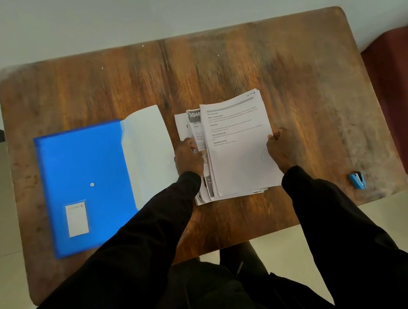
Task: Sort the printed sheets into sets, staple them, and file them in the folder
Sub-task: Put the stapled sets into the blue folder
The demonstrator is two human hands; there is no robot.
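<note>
Still sorting, I'd say: mid-tabletop [290, 74], the left hand [188, 157] grips the fanned printed sheets [196, 130], the right hand [281, 149] pinches the top sheet [236, 138], which needs lifting clear next; folder [85, 182] lies at nine o'clock, stapler [357, 181] at four.

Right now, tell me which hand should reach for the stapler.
The right hand. The stapler lies near the right edge of the table, on that hand's side of the stack both hands grip. The left hand would have to cross over the stack.

My table [214, 67] is worn, streaky brown wood, the folder [83, 167] glossy blue plastic, the sheets [237, 150] matt white paper, my sleeves [156, 235] black cloth.
</note>
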